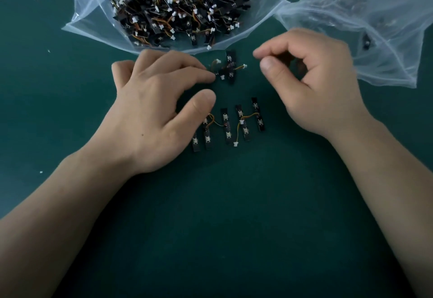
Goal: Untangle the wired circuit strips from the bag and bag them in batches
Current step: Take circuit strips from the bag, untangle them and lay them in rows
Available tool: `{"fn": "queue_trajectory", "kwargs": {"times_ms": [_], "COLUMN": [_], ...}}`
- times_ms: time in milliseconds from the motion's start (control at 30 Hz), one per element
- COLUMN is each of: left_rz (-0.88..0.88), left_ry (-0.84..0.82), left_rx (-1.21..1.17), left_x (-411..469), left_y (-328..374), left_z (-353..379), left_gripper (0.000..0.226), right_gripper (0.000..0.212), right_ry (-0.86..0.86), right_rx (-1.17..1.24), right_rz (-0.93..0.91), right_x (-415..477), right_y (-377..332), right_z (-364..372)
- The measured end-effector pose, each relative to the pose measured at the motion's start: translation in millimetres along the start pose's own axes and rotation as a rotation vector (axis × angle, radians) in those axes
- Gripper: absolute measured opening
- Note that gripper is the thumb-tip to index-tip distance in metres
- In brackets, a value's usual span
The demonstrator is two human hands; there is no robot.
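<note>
We see the left hand (159, 105) flat and relaxed. Its fingers are stretched out and the fingertips (208, 77) press the edge of the tangled clump (228, 68) against the table (234, 215), pinning it rather than grasping it. The right hand (314, 79) hovers just right of the clump with its fingers curled and thumb near forefinger. It is blurred, so we cannot tell if it pinches a wire.

We judge the strips light, thin and stiff, with soft, springy wires that snag. It looks best to take a strip by its long edges or by the white connector, not to yank the wire at its solder joint.

Both forearms come in low from the near edge. The row of strips (228, 124) lies sorted between the hands. The full bag (89, 4) sits just beyond the clump, and the second bag (386, 16) is to the right.
</note>
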State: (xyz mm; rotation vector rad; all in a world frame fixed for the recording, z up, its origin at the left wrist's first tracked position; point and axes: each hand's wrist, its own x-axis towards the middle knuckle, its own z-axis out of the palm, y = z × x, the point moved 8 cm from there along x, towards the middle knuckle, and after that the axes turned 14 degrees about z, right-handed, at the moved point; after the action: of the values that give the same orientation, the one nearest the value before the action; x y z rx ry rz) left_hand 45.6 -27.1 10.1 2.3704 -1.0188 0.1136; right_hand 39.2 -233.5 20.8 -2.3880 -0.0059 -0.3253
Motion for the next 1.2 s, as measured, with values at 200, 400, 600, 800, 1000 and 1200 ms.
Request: {"fn": "queue_trajectory", "kwargs": {"times_ms": [200,400,600,800,1000,1200], "left_rz": [-0.074,-0.139,-0.165,-0.207,-0.140,-0.116], "left_ry": [0.139,0.202,0.179,0.210,0.113,0.098], "left_rx": [-0.089,-0.073,-0.069,-0.104,-0.108,-0.036], "left_x": [-1,-3,-2,-2,1,1], "left_y": [-7,-9,-9,-12,-9,-10], "left_z": [-11,-14,-12,-13,-10,-6], "left_gripper": [0.049,0.037,0.034,0.017,0.031,0.033], "right_gripper": [0.024,0.025,0.025,0.014,0.011,0.009], "right_ry": [-0.227,-0.223,-0.214,-0.203,-0.201,-0.186], "right_rx": [-0.117,-0.115,-0.185,-0.157,-0.110,-0.075], "right_rz": [0.007,0.041,0.010,-0.017,-0.065,-0.073], "right_x": [32,35,35,34,30,31], "right_y": [-4,4,1,0,-2,-6], "right_z": [27,29,32,32,29,27]}}
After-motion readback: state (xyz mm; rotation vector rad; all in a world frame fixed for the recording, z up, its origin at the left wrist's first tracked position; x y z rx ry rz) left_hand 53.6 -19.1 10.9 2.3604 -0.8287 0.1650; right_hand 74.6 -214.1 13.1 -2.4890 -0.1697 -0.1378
